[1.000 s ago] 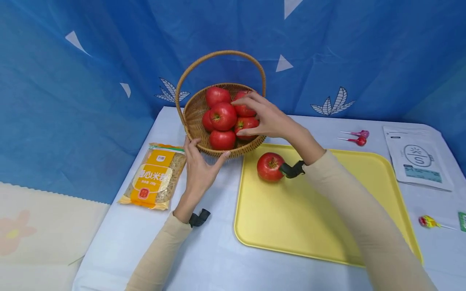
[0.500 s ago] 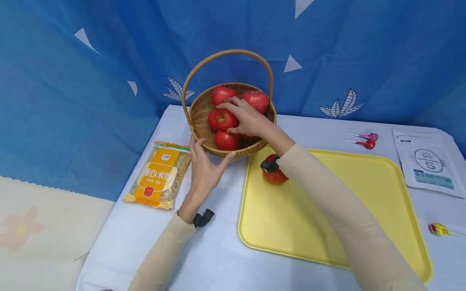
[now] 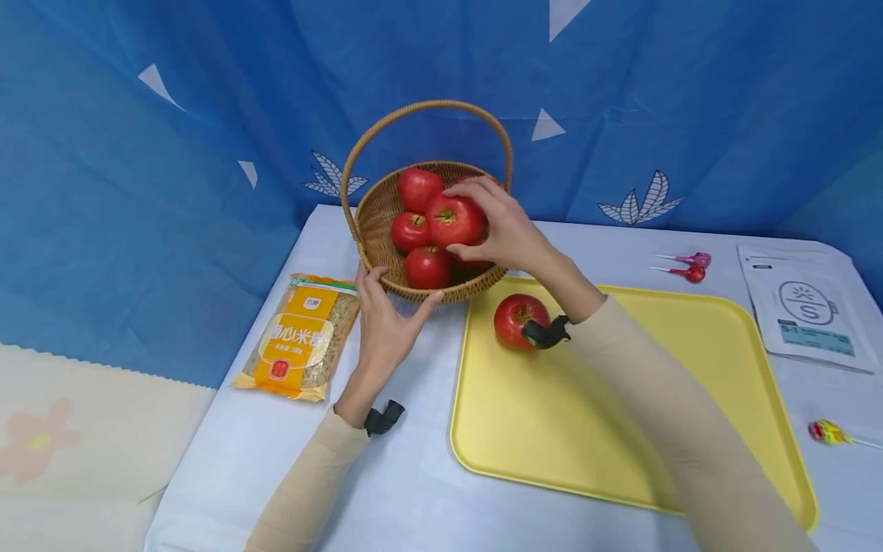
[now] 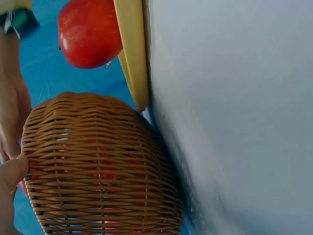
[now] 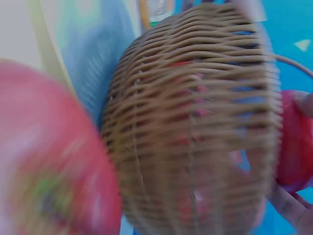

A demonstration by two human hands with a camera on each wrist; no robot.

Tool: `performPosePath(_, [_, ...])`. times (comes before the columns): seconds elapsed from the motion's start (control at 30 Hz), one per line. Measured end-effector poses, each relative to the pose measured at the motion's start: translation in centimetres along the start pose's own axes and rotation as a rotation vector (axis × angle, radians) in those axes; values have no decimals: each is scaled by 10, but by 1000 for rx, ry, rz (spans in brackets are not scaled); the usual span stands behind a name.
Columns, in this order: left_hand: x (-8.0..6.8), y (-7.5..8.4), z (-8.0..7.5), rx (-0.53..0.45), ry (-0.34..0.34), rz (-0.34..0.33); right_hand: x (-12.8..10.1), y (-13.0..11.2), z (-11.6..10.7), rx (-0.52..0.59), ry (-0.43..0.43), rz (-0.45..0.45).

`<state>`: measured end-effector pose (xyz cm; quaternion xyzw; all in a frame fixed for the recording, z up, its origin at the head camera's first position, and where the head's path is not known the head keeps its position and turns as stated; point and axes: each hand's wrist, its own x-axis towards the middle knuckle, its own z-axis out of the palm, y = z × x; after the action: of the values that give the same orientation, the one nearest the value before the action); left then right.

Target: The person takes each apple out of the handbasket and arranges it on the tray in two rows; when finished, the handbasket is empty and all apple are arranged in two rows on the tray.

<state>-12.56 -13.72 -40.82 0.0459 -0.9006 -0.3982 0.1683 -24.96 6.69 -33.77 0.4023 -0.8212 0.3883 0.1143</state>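
Observation:
A brown wicker basket (image 3: 375, 226) with a tall hoop handle stands at the back of the table, several red apples (image 3: 421, 189) piled inside. At its front left rim my left hand (image 3: 388, 330) grips the edge, fingers and thumb spread along it. The left wrist view has the thumb (image 4: 13, 171) pressed to the rim. Over the basket's right side, my right hand (image 3: 507, 230) holds a red apple (image 3: 451, 221) between fingers and thumb. That held apple (image 5: 296, 142) also shows past the blurred rim in the right wrist view. Apples behind the right hand are partly hidden.
A yellow tray (image 3: 552, 429) lies at right front, with one apple (image 3: 517, 320) near its back left corner, below my right wrist. Left of the basket is an orange food packet (image 3: 297, 337). Lollipops (image 3: 693, 273) and a white pouch (image 3: 807, 307) lie at the right.
My right hand reached left over the pile, took hold of the top apple, and came back right with it. The left hand stays at the basket rim. The head view shifted slightly.

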Motion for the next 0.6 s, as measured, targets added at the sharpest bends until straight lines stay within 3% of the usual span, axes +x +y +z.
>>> performPosePath(0.13, [-1, 0, 1, -17, 5, 7, -43, 0, -32, 76, 106, 85])
performPosePath(0.3, [-1, 1, 1, -24, 8, 6, -105, 8, -64, 40, 139, 275])
performPosePath(0.47, [0, 2, 1, -27, 9, 17, -160, 18, -74, 23, 61, 488])
performPosePath(0.6, [0, 1, 1, -20, 10, 16, -188, 25, -65, 35, -51, 548])
